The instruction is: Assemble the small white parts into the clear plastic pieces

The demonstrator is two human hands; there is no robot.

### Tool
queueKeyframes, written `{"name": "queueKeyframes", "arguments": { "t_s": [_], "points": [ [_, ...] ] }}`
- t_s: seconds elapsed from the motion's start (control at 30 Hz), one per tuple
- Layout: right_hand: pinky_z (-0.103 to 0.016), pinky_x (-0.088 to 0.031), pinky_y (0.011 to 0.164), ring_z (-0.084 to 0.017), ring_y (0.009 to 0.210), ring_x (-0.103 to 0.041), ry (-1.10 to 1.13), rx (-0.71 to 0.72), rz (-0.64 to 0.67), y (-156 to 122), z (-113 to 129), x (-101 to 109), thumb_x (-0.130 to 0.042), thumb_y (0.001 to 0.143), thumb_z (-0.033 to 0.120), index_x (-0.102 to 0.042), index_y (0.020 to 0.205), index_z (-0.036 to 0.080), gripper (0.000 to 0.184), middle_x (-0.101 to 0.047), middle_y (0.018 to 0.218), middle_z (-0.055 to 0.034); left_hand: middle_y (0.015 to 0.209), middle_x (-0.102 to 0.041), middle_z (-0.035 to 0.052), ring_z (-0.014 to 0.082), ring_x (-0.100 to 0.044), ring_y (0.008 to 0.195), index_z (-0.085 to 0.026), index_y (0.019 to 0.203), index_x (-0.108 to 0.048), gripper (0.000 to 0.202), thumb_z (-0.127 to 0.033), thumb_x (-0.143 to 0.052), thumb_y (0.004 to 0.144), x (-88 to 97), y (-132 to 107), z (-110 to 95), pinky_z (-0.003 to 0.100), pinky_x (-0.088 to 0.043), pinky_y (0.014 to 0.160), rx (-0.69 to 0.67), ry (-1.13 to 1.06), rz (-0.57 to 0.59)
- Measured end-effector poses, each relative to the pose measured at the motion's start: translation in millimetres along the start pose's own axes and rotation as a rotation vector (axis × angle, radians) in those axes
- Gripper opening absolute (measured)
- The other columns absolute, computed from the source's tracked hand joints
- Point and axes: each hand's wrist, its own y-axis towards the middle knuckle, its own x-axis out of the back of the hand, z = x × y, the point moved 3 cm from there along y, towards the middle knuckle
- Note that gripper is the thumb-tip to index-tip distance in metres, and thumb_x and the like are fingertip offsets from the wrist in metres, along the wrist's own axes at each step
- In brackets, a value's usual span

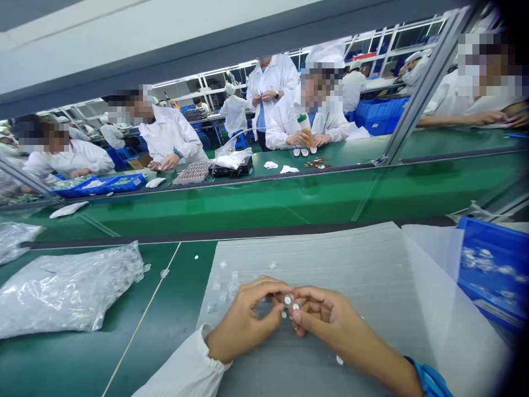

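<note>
Head view: discs sit between left hand and right hand.

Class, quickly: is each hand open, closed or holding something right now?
Left hand: closed, pinching a small round piece at the fingertips.
Right hand: closed, pinching a second round piece beside it.

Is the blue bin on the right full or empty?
Neither, in the part that shows: the blue bin holds scattered small clear pieces, with bare blue visible around them.
</note>
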Motion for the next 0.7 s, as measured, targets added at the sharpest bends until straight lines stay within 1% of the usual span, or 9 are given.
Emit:
{"name": "queueKeyframes", "arguments": {
  "t_s": [0.17, 0.23, 0.3, 0.4, 0.43, 0.5, 0.6, 0.67, 0.7],
  "points": [
    [-0.024, -0.05, 0.061, -0.011, 0.061, -0.06, -0.01, -0.052, 0.029, 2, 2, -2, -0.072, 0.084, 0.045, -0.068, 0.097, 0.015, 0.032, -0.065, 0.071, -0.0008, 0.109, -0.076, 0.0049, 0.0179, -0.069, 0.097, -0.027, 0.122, -0.066, 0.042, -0.004, -0.061, 0.087, -7.4, 0, -4, 0.033, -0.053, 0.086, -0.274, 0.204, 0.036],
    [-0.022, -0.048, 0.056, -0.01, 0.057, -0.058, -0.019, -0.06, 0.021, 3, 1, -1, -0.07, 0.085, 0.05, -0.067, 0.091, 0.014, 0.036, -0.062, 0.068, -0.0005, 0.113, -0.075, 0.0051, 0.0186, -0.069, 0.101, -0.027, 0.126, -0.063, 0.041, -0.009, -0.061, 0.089, -3.2, 1, -4, 0.034, -0.052, 0.09, -0.305, 0.278, 0.054],
    [-0.021, -0.046, 0.051, -0.01, 0.056, -0.056, -0.015, -0.08, -0.011, 4, -2, 1, -0.068, 0.084, 0.053, -0.067, 0.093, 0.015, 0.04, -0.062, 0.071, -0.0008, 0.116, -0.073, 0.0061, 0.0202, -0.067, 0.102, -0.026, 0.126, -0.062, 0.037, -0.014, -0.059, 0.092, 14.4, 3, 0, 0.037, -0.052, 0.091, -0.213, 0.417, -0.026],
    [-0.018, -0.039, 0.045, -0.007, 0.054, -0.05, -0.01, -0.133, -0.073, 4, -4, 6, -0.065, 0.086, 0.056, -0.065, 0.1, 0.017, 0.041, -0.061, 0.078, -0.0006, 0.11, -0.071, 0.0095, 0.0247, -0.064, 0.097, -0.022, 0.122, -0.064, 0.03, -0.02, -0.051, 0.095, 60.7, 3, 15, 0.045, -0.049, 0.091, 0.111, 0.728, -0.291],
    [-0.017, -0.036, 0.043, -0.006, 0.053, -0.047, -0.01, -0.153, -0.087, 3, -4, 6, -0.064, 0.087, 0.055, -0.065, 0.099, 0.017, 0.04, -0.06, 0.078, -0.0001, 0.109, -0.07, 0.0112, 0.0266, -0.063, 0.096, -0.02, 0.12, -0.065, 0.029, -0.021, -0.051, 0.094, 75.3, 2, 22, 0.047, -0.049, 0.09, 0.222, 0.795, -0.333],
    [-0.016, -0.029, 0.041, -0.004, 0.05, -0.04, 0.008, -0.188, -0.103, 1, -3, 7, -0.061, 0.089, 0.053, -0.064, 0.094, 0.017, 0.036, -0.057, 0.076, 0.0013, 0.106, -0.068, 0.0134, 0.0285, -0.063, 0.091, -0.015, 0.112, -0.069, 0.027, -0.022, -0.056, 0.089, 96.2, 1, 37, 0.049, -0.049, 0.086, 0.39, 0.811, -0.316],
    [-0.017, -0.023, 0.041, -0.004, 0.049, -0.035, 0.101, -0.211, -0.107, -2, -1, 6, -0.06, 0.09, 0.046, -0.06, 0.085, 0.018, 0.029, -0.056, 0.075, 0.002, 0.097, -0.069, 0.0112, 0.0251, -0.064, 0.082, -0.015, 0.1, -0.072, 0.021, -0.018, -0.057, 0.085, 106.2, 1, 48, 0.045, -0.051, 0.083, 0.47, 0.728, -0.263],
    [-0.017, -0.022, 0.041, -0.004, 0.049, -0.034, 0.161, -0.201, -0.094, -2, 0, 6, -0.059, 0.09, 0.043, -0.057, 0.082, 0.018, 0.026, -0.056, 0.075, 0.0021, 0.095, -0.07, 0.0093, 0.0233, -0.067, 0.085, -0.016, 0.103, -0.07, 0.021, -0.022, -0.056, 0.089, 102.7, 3, 42, 0.041, -0.053, 0.083, 0.442, 0.605, -0.272],
    [-0.018, -0.021, 0.041, -0.004, 0.048, -0.035, 0.179, -0.192, -0.085, -2, 1, 6, -0.059, 0.09, 0.041, -0.056, 0.082, 0.018, 0.024, -0.056, 0.074, 0.0022, 0.097, -0.071, 0.009, 0.0226, -0.068, 0.088, -0.017, 0.106, -0.069, 0.021, -0.026, -0.057, 0.09, 98.8, 5, 37, 0.04, -0.054, 0.083, 0.419, 0.463, -0.28]
  ]
}}
